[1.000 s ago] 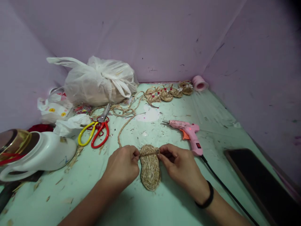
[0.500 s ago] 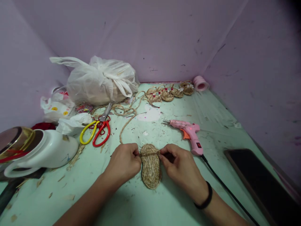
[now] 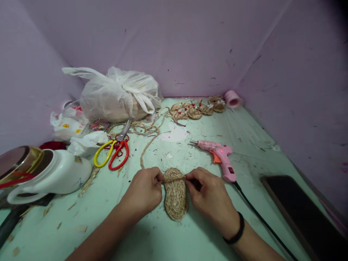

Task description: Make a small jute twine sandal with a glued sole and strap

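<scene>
A small sole-shaped piece of coiled braided straw cord lies flat on the table between my hands. Across its upper part runs a length of the same straw cord. My left hand is closed on this cord at the left edge of the sole, and the long tail leads from that hand up toward a loose heap. At the right edge my right hand pinches the cord's other end between thumb and fingers. A pink glue gun lies beyond my right hand, its red light lit.
Red-and-yellow scissors, a white jug and a tied plastic bag stand at the left. Small beaded straw pieces and a pink spool line the back. A dark phone lies at the right.
The whole view has shifted slightly. Both hands keep the cord stretched over the sole in nearly the same position.
</scene>
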Tool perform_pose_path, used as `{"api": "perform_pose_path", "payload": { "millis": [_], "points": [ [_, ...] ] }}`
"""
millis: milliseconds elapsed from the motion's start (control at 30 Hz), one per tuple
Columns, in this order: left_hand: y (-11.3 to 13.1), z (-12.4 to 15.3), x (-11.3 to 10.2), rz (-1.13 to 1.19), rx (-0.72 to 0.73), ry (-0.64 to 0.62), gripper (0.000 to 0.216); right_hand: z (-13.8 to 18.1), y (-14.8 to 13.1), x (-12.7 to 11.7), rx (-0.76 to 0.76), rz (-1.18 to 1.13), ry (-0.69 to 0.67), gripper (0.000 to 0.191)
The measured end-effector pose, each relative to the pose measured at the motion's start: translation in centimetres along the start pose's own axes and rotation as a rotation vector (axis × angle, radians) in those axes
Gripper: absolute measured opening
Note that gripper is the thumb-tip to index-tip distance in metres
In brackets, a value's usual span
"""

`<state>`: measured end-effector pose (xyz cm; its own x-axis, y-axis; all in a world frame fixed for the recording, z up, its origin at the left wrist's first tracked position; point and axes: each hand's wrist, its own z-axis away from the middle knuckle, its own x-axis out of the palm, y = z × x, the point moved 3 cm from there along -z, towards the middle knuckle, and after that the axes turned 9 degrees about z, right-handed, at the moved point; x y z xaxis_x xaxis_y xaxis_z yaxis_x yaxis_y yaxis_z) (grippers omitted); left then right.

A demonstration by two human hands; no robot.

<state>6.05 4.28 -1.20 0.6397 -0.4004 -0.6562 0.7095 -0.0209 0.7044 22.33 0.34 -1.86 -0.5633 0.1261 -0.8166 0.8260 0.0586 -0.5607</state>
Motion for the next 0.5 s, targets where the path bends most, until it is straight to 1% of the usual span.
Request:
{"api": "perform_pose_path", "payload": {
  "millis": [133, 333, 500],
  "points": [
    [-0.08, 0.21, 0.04, 0.043, -0.027, -0.039, 0.014, 0.09, -0.11, 0.04, 0.039, 0.011, -0.024, 0.012],
    [0.73, 0.24, 0.31, -0.139, 0.070, 0.055, 0.017, 0.04, -0.25, -0.06, 0.064, 0.033, -0.065, 0.013],
    [0.68, 0.12, 0.58, -0.122, 0.051, 0.064, 0.017, -0.06, -0.31, 0.13, 0.025, 0.080, -0.111, 0.016]
  ]
}}
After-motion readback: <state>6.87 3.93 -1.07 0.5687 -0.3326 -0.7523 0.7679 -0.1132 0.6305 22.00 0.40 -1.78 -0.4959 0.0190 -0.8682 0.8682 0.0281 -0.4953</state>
